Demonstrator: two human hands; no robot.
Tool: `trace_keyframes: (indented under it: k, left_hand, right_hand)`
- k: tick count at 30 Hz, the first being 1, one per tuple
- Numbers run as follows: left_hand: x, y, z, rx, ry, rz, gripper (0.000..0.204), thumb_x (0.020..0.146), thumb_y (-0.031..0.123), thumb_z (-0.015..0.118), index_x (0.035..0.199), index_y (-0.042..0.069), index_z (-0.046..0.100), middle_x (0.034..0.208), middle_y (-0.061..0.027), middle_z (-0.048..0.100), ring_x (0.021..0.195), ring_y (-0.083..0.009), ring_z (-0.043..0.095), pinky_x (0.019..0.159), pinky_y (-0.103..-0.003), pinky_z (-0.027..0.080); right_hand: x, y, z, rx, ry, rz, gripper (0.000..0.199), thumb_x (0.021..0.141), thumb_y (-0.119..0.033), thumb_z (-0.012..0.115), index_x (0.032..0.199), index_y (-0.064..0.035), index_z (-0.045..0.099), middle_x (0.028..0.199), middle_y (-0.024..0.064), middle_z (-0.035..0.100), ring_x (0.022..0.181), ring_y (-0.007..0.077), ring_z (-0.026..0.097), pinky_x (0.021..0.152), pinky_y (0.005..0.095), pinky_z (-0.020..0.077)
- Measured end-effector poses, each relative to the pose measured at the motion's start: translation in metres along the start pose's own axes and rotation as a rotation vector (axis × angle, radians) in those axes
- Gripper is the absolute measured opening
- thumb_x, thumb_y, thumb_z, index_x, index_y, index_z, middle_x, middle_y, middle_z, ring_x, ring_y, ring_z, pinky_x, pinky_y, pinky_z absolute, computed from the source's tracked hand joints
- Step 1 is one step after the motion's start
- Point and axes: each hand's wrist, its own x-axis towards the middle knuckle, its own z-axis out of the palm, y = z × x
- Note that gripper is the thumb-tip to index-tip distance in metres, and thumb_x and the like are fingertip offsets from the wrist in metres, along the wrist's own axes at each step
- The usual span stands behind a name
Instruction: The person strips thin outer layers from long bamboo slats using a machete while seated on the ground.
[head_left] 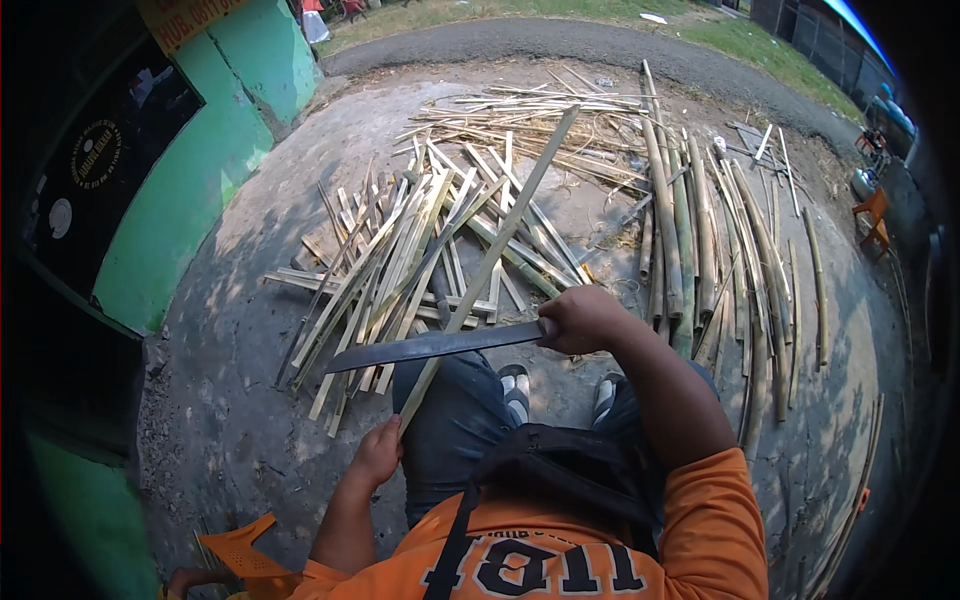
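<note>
My right hand (580, 320) is closed round the handle of a machete. The long dark blade of the machete (430, 346) points left and crosses over a bamboo strip. That strip (505, 232) slants up and away from my left hand (377, 452), which is closed on its near end beside my left thigh. Whether the blade touches the strip or only lies over it, I cannot tell. Just beyond the blade is a heap of split bamboo strips (400, 265), crossed at many angles.
Long bamboo poles (685, 230) lie side by side at the right. Thin bamboo pieces (520, 115) are strewn farther off, before a grey road (520, 40). A green wall (150, 235) stands at the left. An orange plastic chair (245, 550) shows at lower left.
</note>
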Motion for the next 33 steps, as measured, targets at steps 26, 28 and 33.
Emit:
trace_keyframes:
  k: [26, 28, 33]
  left_hand:
    - [0.001, 0.006, 0.005, 0.023, 0.009, -0.003, 0.056, 0.112, 0.049, 0.037, 0.088, 0.004, 0.06, 0.068, -0.0002, 0.048, 0.061, -0.0126, 0.045, 0.059, -0.033, 0.037]
    - [0.001, 0.004, 0.005, -0.005, -0.006, -0.015, 0.056, 0.112, 0.049, 0.038, 0.088, 0.004, 0.06, 0.068, -0.0002, 0.047, 0.061, -0.0126, 0.045, 0.059, -0.033, 0.038]
    - [0.0, 0.005, 0.003, 0.016, 0.001, -0.027, 0.056, 0.111, 0.049, 0.038, 0.088, 0.003, 0.06, 0.068, -0.0006, 0.047, 0.061, -0.0129, 0.046, 0.059, -0.033, 0.038]
  right_hand:
    - [-0.002, 0.057, 0.008, 0.387, 0.071, 0.281, 0.042, 0.087, -0.043, 0.078, 0.09, -0.0024, 0.07, 0.087, 0.0213, 0.072, 0.084, 0.0398, 0.069, 0.08, 0.0478, 0.053]
    - [-0.004, 0.04, 0.003, 0.338, -0.013, 0.238, 0.041, 0.088, -0.043, 0.078, 0.093, -0.0026, 0.072, 0.087, 0.0213, 0.072, 0.084, 0.04, 0.069, 0.08, 0.0481, 0.0529]
    - [0.004, 0.016, 0.015, 0.211, -0.123, 0.033, 0.041, 0.083, -0.045, 0.08, 0.097, -0.007, 0.076, 0.088, 0.0199, 0.073, 0.088, 0.0417, 0.069, 0.081, 0.0497, 0.053]
